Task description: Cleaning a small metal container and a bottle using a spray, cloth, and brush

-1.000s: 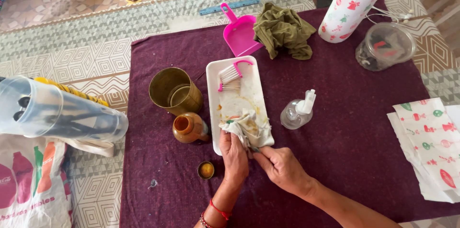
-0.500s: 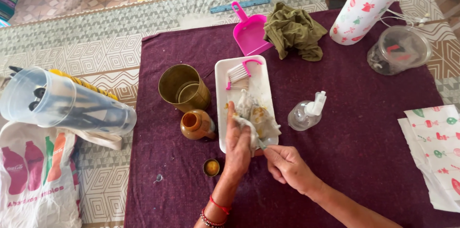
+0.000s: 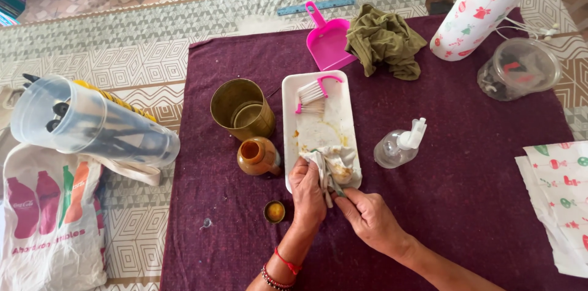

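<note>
Patterned tile floor, and a worktop (image 3: 465,205) covered in a dark purple cloth. Both hands are down at the near end of a white tray (image 3: 293,92). The left hand (image 3: 308,193) has its grip closed around a stained, crumpled rag (image 3: 334,162) that lies on the tray's near corner. The right hand (image 3: 367,217) pinches something thin against that rag, can't tell what it is.

Looks like cleaning in progress: the tray shows yellowish smears in the middle, so I'd say it's part done at best.

Further out: a small brown jar (image 3: 257,156) just left of the tray, its little lid (image 3: 274,211) near the left wrist, a brass cup (image 3: 242,108) behind it. A pink brush (image 3: 315,92) lies at the tray's far end, and a clear spray bottle (image 3: 398,144) to the right.
</note>
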